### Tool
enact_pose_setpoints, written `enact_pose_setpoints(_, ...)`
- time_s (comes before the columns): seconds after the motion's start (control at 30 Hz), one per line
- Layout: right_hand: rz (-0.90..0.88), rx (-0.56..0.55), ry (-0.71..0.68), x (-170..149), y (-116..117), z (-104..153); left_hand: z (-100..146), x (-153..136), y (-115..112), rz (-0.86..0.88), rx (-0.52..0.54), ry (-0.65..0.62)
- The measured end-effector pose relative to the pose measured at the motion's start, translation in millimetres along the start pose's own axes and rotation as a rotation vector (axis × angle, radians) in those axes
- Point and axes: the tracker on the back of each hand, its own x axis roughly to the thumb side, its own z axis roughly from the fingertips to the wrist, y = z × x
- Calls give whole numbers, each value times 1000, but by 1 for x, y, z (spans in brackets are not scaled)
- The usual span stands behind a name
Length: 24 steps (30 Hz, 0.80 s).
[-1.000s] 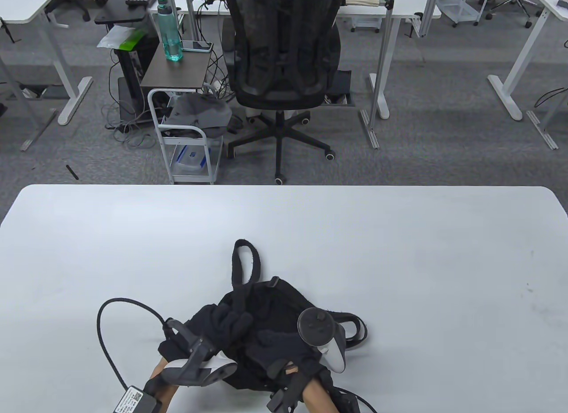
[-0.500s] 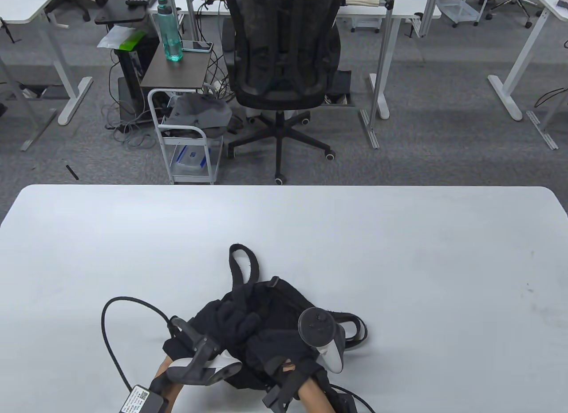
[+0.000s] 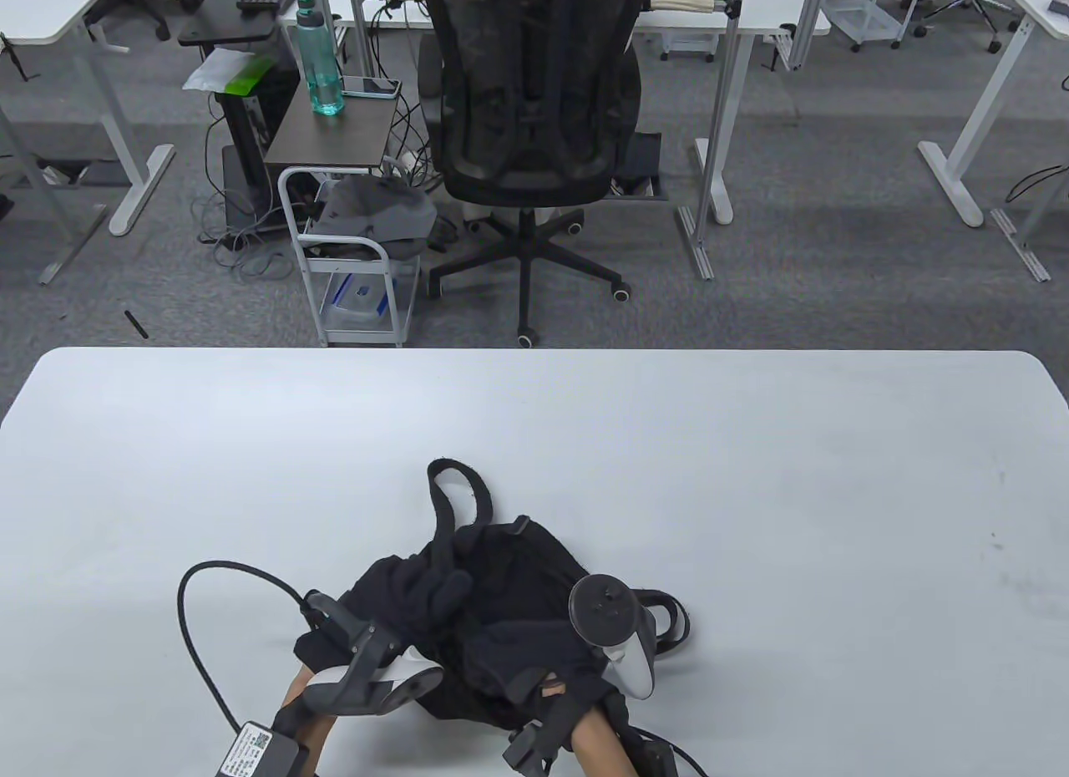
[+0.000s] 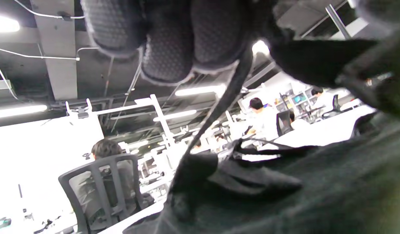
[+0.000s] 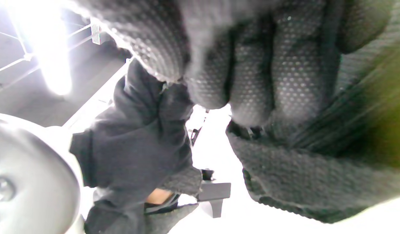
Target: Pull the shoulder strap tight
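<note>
Beyond the white desk, a black mesh office chair stands on grey carpet, its back towards us. To its left is a small dark side table carrying a green water bottle with a phone just beside it. In front of that table sits a white wire cart with a grey bundle on its top shelf. Cables lie tangled on the carpet near the cart.

- White table with rounded far corners, spanning nearly the full width of the table view.
- 1 black bag lying on it near the front edge, its strap loop flat on the tabletop beyond.
</note>
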Motion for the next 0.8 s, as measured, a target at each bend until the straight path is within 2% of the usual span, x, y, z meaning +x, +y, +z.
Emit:
enact_pose_setpoints(0.27, 37, -74, -33, 1, 3, 0, 1, 24, 12, 38, 69, -97)
enact_pose_setpoints(0.43, 48, -51, -21, 2, 4, -2, 0, 13, -4, 107, 10, -68)
enact_pose_setpoints(0.6, 56, -28, -15, 2, 4, -1, 1, -6, -11, 87, -28, 11)
enact_pose_setpoints(0.7, 64, -17, -14, 2, 6, -2, 3, -8, -10, 116, -38, 25)
enact_pose_setpoints(0.8, 68, -39, -10, 0, 5, 0, 3, -1, -2, 35, -14, -3)
